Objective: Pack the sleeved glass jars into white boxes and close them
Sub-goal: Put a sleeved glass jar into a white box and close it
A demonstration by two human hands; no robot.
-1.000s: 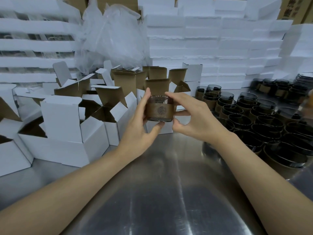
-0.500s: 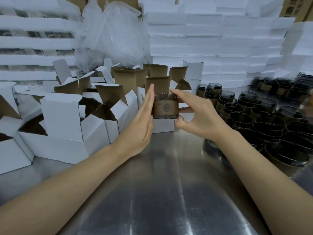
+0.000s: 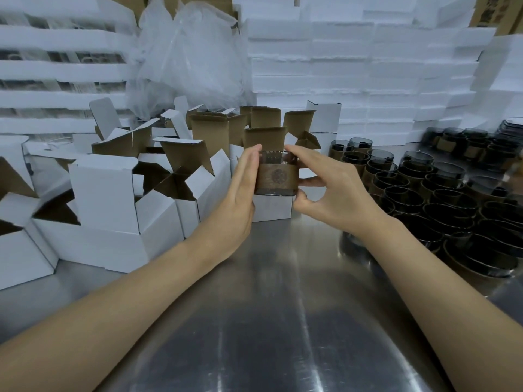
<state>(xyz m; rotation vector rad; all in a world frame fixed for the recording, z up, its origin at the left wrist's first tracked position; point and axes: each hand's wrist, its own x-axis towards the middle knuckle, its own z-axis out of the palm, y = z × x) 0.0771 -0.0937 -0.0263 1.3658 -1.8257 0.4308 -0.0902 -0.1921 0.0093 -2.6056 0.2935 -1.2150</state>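
The jar [image 3: 276,176] is up off the table, right over a white box [image 3: 271,208] with its top open. The jar stands straight, mouth up, so its long way runs up and down. A brown sleeve [image 3: 276,178] goes round its middle. The box's brown flap [image 3: 264,137] sticks up behind it.

The right hand [image 3: 336,193] holds the jar. Its fingers [image 3: 297,152] curl over the top rim and its thumb [image 3: 300,203] tucks in at the bottom, so the jar is pinched from top to bottom. The left hand [image 3: 240,199] is flat, fingers straight and close together, pressed on the jar's left side. Both hands are right at the jar.

The box hole is straight below the jar, so I think the next move is just down. The jar's bottom looks like it is at the box's top edge, but I can't tell if it has gone in a bit or only sits just above.

More open boxes [image 3: 113,199] are piled on the left. Lots of other jars [image 3: 424,193] wait on the right. They all sit on a shiny metal table [image 3: 268,306]. White foam sheets [image 3: 368,66] and a plastic bag [image 3: 186,58] are stacked at the back.
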